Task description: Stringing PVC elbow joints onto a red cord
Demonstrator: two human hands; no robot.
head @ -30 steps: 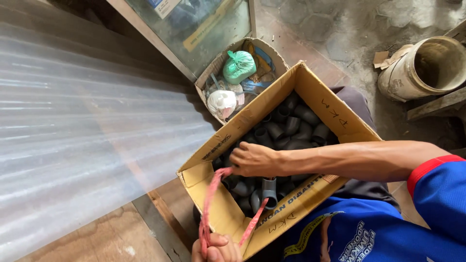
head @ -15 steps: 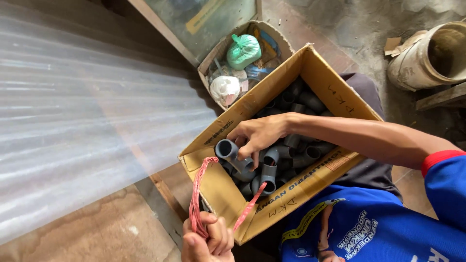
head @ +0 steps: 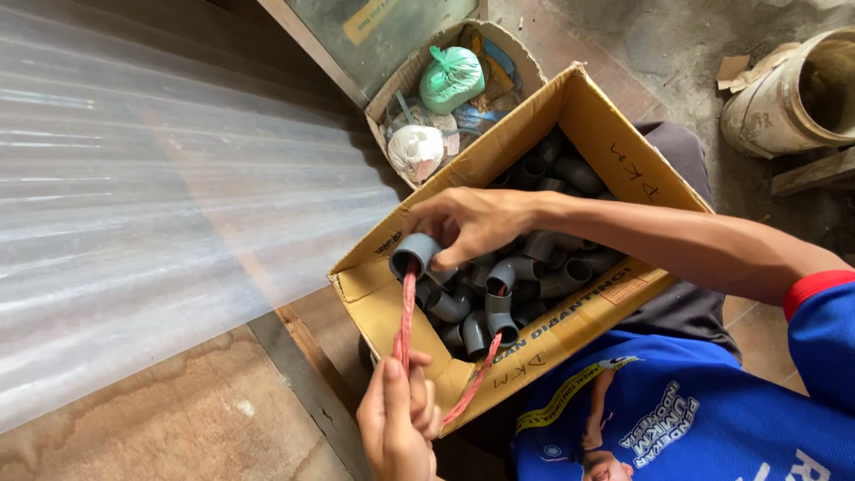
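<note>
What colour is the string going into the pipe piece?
The string is reddish-pink, seen best in the head view, running from the left hand into the grey pipe elbow.

A grey pipe elbow (head: pixel 417 252) is threaded on red twine (head: pixel 405 321) above the box's corner.

The left hand (head: pixel 403 426) is cut off at the wrist by the bottom edge, and its curled fingers (head: pixel 426 405) hide the stretch of red cord (head: pixel 406 312) they grip. The cord's upper end vanishes inside the grey pipe elbow (head: pixel 415 256), so how far it runs cannot be told. The right hand (head: pixel 472 223) covers part of that elbow. The cardboard box (head: pixel 588 116) hides its lower fittings in shadow. The bucket (head: pixel 788 98) is cut off at the right edge.
</note>
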